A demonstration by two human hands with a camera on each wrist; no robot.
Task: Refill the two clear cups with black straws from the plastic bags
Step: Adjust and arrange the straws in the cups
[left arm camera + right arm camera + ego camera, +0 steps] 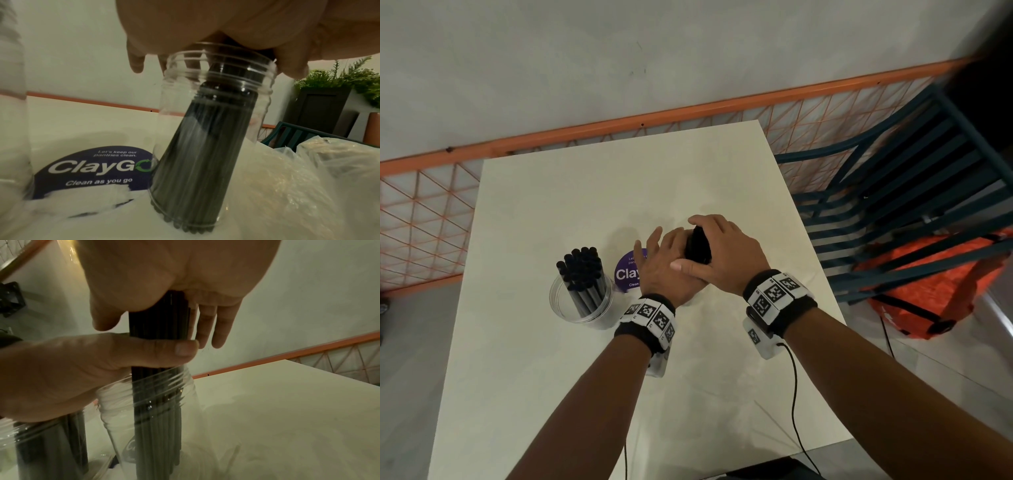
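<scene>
Black straws (582, 274) fill a clear cup (582, 308) on the cream table (619, 178). Beside the cup lies a purple sticker (627, 272) with white lettering; behind the table runs an orange mesh rail (424, 219).

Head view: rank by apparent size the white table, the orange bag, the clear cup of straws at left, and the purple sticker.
1. White table, by far the largest.
2. Orange bag, partly hidden behind chair slats.
3. Clear cup of straws.
4. Purple sticker, smallest, though the left hand covers part.
</scene>
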